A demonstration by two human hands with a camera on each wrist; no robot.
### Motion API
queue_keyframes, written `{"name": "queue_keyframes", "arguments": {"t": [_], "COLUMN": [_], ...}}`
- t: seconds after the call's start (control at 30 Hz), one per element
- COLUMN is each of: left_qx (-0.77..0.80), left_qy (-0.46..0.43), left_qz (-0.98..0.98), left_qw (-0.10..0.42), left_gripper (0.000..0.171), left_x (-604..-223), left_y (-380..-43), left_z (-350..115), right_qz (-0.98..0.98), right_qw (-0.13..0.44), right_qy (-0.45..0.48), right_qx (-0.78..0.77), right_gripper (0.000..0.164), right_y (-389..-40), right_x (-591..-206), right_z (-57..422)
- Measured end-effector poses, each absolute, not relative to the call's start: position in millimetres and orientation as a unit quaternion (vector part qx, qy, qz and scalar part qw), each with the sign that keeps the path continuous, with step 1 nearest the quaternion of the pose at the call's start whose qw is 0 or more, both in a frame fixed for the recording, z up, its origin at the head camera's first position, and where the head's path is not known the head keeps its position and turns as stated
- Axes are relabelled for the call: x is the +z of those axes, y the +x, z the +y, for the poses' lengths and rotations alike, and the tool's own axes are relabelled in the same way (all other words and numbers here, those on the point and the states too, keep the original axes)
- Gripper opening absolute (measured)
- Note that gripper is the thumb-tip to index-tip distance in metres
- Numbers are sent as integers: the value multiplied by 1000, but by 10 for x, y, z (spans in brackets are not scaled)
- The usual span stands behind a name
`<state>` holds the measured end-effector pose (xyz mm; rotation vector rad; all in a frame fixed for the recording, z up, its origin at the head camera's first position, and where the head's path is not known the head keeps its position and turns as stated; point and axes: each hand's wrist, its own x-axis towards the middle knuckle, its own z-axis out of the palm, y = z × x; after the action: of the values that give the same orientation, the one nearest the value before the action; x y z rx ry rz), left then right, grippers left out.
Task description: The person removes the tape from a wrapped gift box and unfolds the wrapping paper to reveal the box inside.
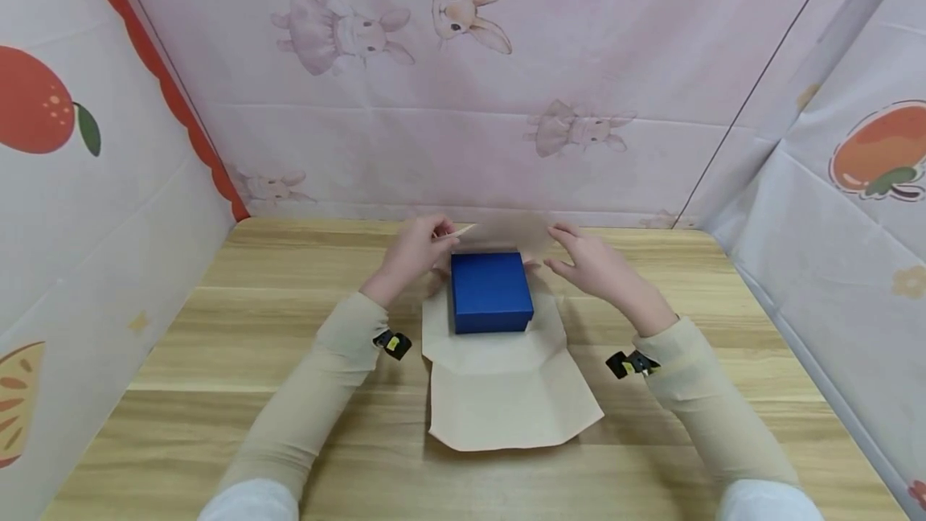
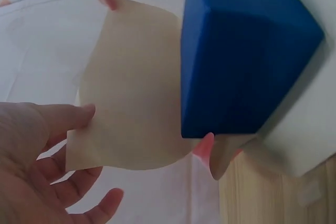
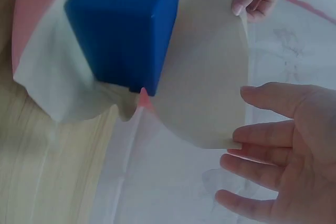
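Observation:
A blue box [image 1: 492, 292] sits on a creased sheet of wrapping paper [image 1: 506, 408], beige on the inner face and pink on the outer. The paper's far end stands raised behind the box. My left hand [image 1: 414, 254] pinches one corner of that raised end, thumb on the beige face and fingers behind, as the left wrist view shows. At the opposite corner is my right hand [image 3: 302, 145], its fingers spread and nearly straight. Its thumb and index fingertips are right at the paper's edge.
The wood-grain table [image 1: 311, 424] extends around the paper on both sides. A printed cloth [image 1: 463, 103] with rabbit figures rises behind the table's far edge, and side cloths with fruit prints stand left and right. Each wrist wears a small black camera.

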<state>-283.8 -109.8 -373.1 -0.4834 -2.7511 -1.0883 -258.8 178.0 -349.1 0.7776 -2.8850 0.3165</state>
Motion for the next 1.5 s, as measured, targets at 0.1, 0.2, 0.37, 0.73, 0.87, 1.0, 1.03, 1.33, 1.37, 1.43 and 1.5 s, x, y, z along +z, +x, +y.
{"name": "queue_keyframes", "arguments": {"t": [0.1, 0.2, 0.37, 0.73, 0.87, 1.0, 1.03, 1.33, 1.37, 1.43, 1.5], "left_qx": [-294, -224, -151, -19, 27, 59, 65, 6, 0, -13, -18], "left_qy": [-167, -177, -197, -210, -199, -190, -188, -194, -197, -202, -207], "left_qz": [-933, -940, -922, -950, -964, -974, -975, -980, -979, -976, -974], "left_qw": [125, 187, 295, 230, 173, 112, 96, -49, -58, -74, -87], "left_gripper": [8, 8, 10, 77, 49, 45, 47, 71, 73, 76, 78], "left_x": [-3752, -3797, -3890, -4045, -4125, -4220, -4244, -4428, -4434, -4438, -4439], "left_y": [-2915, -3005, -3175, -3459, -3489, -3486, -3483, -3403, -3388, -3369, -3360], "left_z": [-1085, -1078, -1090, -1164, -1157, -1180, -1194, -1414, -1429, -1457, -1472], "right_qz": [-959, -959, -955, -956, -966, -973, -974, -971, -970, -966, -962], "right_qw": [80, 95, 143, 196, 142, 85, 72, -86, -99, -121, -133], "right_qy": [255, 250, 249, 213, 205, 201, 202, 222, 222, 226, 236], "right_qx": [98, 91, 72, -45, -67, -75, -74, 5, 14, 26, 31], "right_gripper": [58, 57, 54, 40, 39, 42, 44, 67, 68, 71, 73], "right_y": [-2728, -2869, -3117, -3579, -3610, -3608, -3607, -3588, -3589, -3589, -3583], "right_x": [-3508, -3531, -3613, -4064, -4176, -4265, -4288, -4456, -4468, -4482, -4489], "right_z": [1751, 1716, 1655, 1492, 1438, 1424, 1430, 1605, 1628, 1674, 1711]}}
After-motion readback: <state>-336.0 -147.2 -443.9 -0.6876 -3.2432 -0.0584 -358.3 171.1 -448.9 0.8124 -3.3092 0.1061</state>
